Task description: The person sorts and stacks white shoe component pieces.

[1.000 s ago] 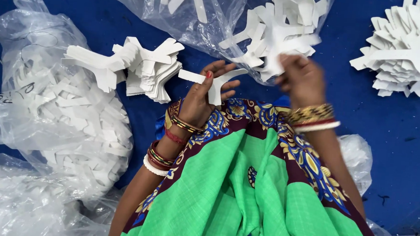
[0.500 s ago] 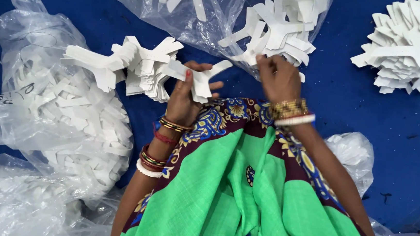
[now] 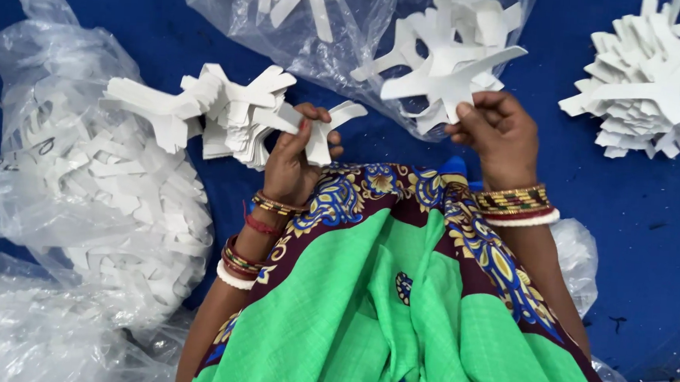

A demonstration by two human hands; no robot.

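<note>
White card cut-outs, head view: left hand [image 3: 293, 164] pinches one cross-shaped piece [image 3: 324, 131] btwn thumb and fingers, its tip just beside the fanned stack [image 3: 219, 113] lying past the fingertips. Right hand [image 3: 499, 134] pinches a second cut-out [image 3: 449, 76] at its lower tip, lifted over the open plastic bag [image 3: 349, 34]. Vs 1 s ago: hands now well apart, right hand has drawn a fresh piece, so sorting appears ongoing.

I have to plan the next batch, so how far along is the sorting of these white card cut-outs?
Done: a fanned stack of cut-outs lies on the blue cloth. In hand: the left hand grips a bundle, and the right hand pinches a single cut-out. Left: two clear bags hold many loose pieces.
</note>
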